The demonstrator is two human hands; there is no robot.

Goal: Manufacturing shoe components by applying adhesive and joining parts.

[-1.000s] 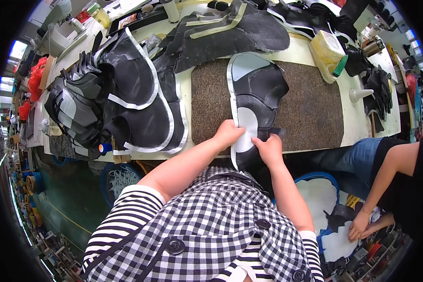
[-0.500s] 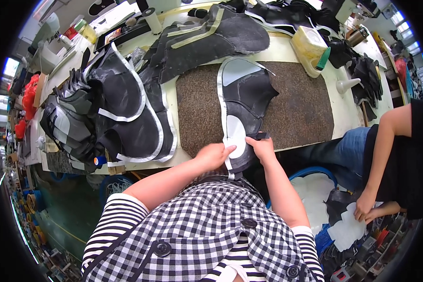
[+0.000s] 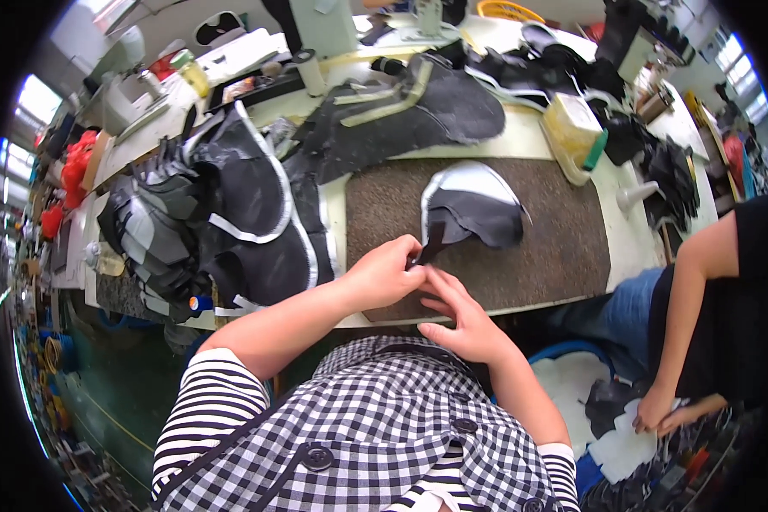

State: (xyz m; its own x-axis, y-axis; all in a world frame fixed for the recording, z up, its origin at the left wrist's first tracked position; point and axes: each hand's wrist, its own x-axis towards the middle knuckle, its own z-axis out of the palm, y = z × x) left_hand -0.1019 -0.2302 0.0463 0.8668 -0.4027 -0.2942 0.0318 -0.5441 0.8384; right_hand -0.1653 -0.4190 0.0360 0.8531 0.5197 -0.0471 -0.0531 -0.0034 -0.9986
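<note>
L hand (image 3: 388, 275) = narrow pinch, thumb + fingertips closed on a dark strip (image 3: 433, 244) at the near-L corner of the black piece (image 3: 478, 218); R hand (image 3: 465, 322) = loose, thumb wide of the fingers, fingertips right by L fingertips, touching or just beside, can't tell; no clear grip w/ R, poss. contact w/ strip end hidden. Piece is on the brown mat (image 3: 555, 243), approx. mid, looks folded/bunched, pale patch + white edge on far side, black part toward wearer. Key relation: body of piece lies ahead & to R of both sets of fingertips; strip runs diag. from piece back down-L into L pinch, so L is the nearer hand & the only one clearly connected; R palm sits closer to wearer, below the piece's near edge, w/ bare mat btwn. Long axis of piece hard to call b/c of fold; visible part spreads approx. L–R, white edge arching over the far side. Surroundings: white-trimmed black pieces (image 3: 252, 188) on table L of mat, dark sheets (image 3: 384, 128) beyond mat, yellowish tub (image 3: 569, 136) w/ green-ended tool (image 3: 596, 150) far R; co-worker's hands (image 3: 657, 411) lower R on white pieces (image 3: 623, 448), well apart from wearer's hands
</note>
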